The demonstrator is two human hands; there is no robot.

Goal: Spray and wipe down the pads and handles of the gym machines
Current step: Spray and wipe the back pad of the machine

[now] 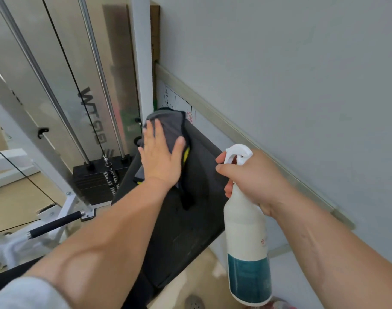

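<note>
The left hand (161, 159) lies flat on a grey cloth (169, 126), fingers straight and a little spread, pressing it down; the cloth sits on the far top end of a black pad (190, 233), and one corner of it hangs down just below the wrist; the cloth has a bit of yellow edge next to the thumb.

The right hand (254, 178) is curled tight round the neck of a white bottle (246, 239); one finger sits by the white trigger on top; the bottle hangs down from the hand, with a blue label near its bottom; it is near the pad's right edge, and I cannot tell if they touch.

Left of the left hand stands a black stack of weights (93, 181) with shiny rods (101, 70) going up from it; below that, near the left arm, a black handle (54, 224) sticks out from a white frame (63, 210); a grey wall (302, 63) is behind the right hand.
</note>
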